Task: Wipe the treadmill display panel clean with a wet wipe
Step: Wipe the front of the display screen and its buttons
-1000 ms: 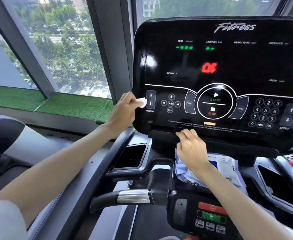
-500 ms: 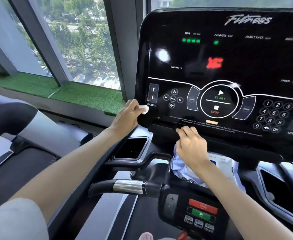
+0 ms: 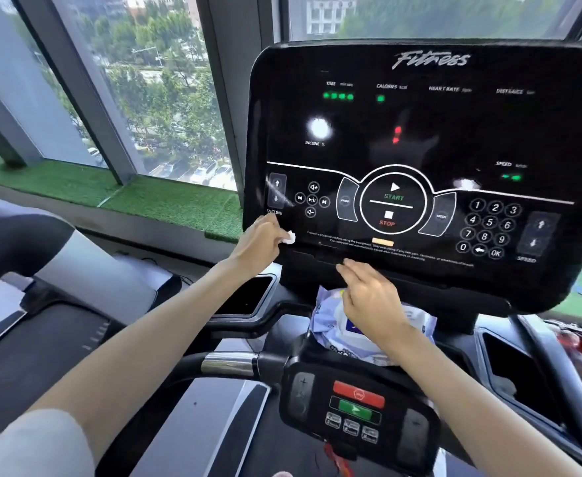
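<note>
Downward the left hand (image 3: pixel 260 241) had been moved, the wipe (image 3: pixel 289 237) pinched in it at the panel (image 3: pixel 454 132) just ahead; the right hand (image 3: pixel 368 294) was held flat-fingered, empty. Wiping seemed underway; a rightward sweep was likely needed.

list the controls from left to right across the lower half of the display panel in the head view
incline arrows → media buttons → prog button → start/stop dial → mode button → number keypad → speed arrows
</note>
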Demonstrator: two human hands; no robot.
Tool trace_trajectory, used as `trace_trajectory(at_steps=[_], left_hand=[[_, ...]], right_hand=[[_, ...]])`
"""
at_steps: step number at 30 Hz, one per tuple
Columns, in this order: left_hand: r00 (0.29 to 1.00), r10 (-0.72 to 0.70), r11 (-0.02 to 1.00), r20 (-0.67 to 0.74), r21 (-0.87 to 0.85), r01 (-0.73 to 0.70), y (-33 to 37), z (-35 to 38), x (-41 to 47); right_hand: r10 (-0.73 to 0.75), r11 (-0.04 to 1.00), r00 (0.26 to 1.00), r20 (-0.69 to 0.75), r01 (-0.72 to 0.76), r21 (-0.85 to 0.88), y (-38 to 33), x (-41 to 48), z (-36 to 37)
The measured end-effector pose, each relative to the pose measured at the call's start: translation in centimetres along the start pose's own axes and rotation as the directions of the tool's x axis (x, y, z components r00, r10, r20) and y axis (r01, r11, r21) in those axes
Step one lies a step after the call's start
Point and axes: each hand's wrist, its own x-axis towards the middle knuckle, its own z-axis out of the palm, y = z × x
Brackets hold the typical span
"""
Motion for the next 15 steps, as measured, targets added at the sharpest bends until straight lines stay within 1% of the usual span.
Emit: trace_trajectory(at_steps=[5,10,14,15], left_hand=[[0.997,0.012,0.998,0.072,0.056,-0.016,3.4,0.6,0.4],[0.995,0.049,0.998,0.089,0.034,-0.052,7.8,3.0,0.8],[0.985,0.126,0.991,0.120,0.023,-0.130,12.9,6.3,0.6],[0.983,0.152,0.988,0.104,0.010,-0.154,14.2,7.2,0.5]], right_hand=[[0.027,0.999,1.000,-0.009,-0.027,-0.019,1.9,-1.0,-1.3],[0.046,0.998,0.999,0.001,-0.046,-0.031,3.6,-2.2,-3.0],[0.082,0.996,0.996,-0.026,-0.083,-0.043,5.0,-3.5,-4.4],[0.095,0.993,0.994,-0.047,-0.098,-0.059,5.6,-3.9,-4.8]])
